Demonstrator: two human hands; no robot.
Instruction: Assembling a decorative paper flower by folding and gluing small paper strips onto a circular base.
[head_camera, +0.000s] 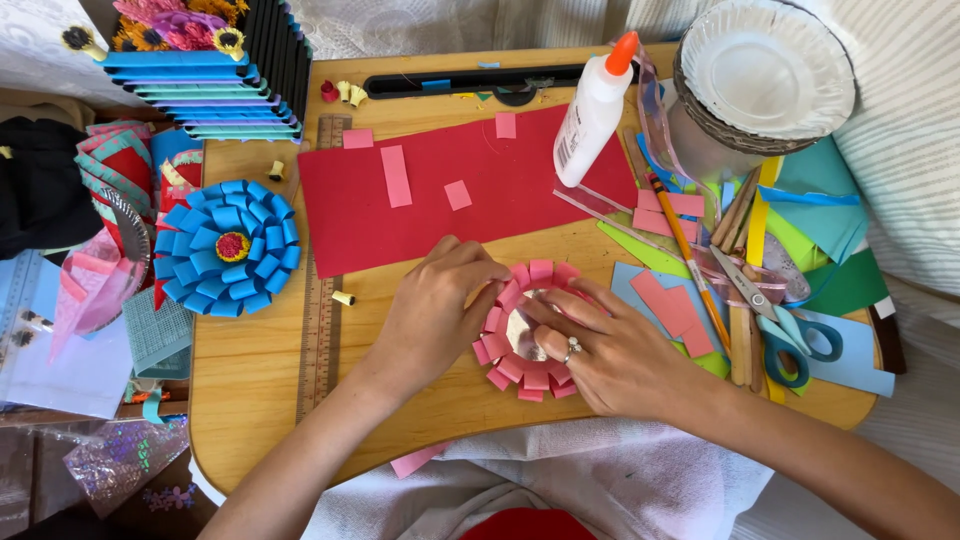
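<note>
Both hands, left hand (432, 315) and right hand (610, 350), fingers curled, pinching the pink paper flower (525, 335) on the wooden table (250, 380).

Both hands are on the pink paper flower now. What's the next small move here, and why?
Probably fetch another pink strip from the red sheet and add it inside the ring. The left hand and right hand press on the pink paper flower, whose outer loops circle a bare middle, while the finished blue flower is filled inward. The glue bottle stands close by.
</note>
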